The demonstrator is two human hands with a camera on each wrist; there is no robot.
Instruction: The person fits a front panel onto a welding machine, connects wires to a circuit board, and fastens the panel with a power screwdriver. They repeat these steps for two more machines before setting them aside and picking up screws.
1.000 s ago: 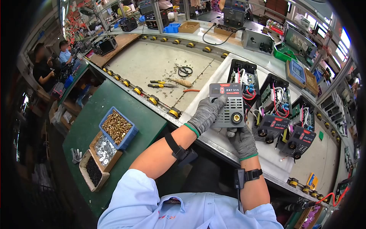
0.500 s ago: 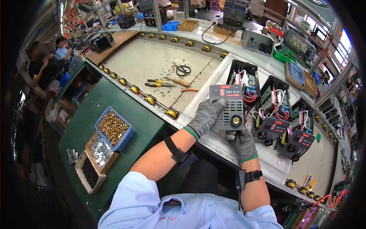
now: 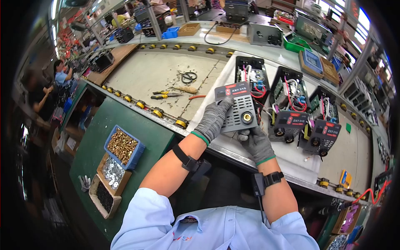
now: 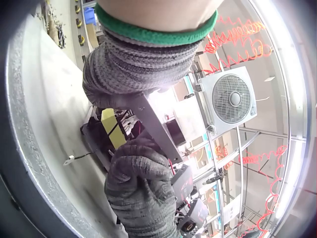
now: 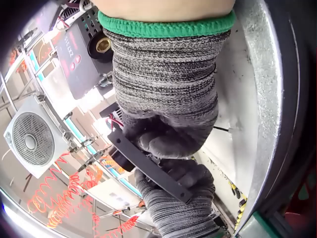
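A grey front panel (image 3: 237,109) marked ZX7 315 is held up, tilted, over the white-covered work surface. It has vent slots and a brass-centred round socket (image 3: 247,118) at its lower right. My left hand (image 3: 213,119), in a grey knit glove, grips the panel's left side with the thumb on its face. The gloved right hand (image 3: 257,144) is at the bottom edge, fingers curled up behind the panel near the socket. In the right wrist view the panel (image 5: 148,166) appears edge-on between both hands; the right fingertips are partly hidden.
Behind the panel stands an open welder unit (image 3: 253,77) with exposed wiring. Two more units with panels (image 3: 290,121) (image 3: 323,135) stand to the right. Pliers (image 3: 166,95) and black-handled scissors (image 3: 188,77) lie left. A blue bin of brass bolts (image 3: 123,146) sits on the green table (image 3: 141,125).
The head view has shifted, so the scene sits further left. The panel has tilted slightly anticlockwise. More of the right hand's fingers shows below its bottom edge.
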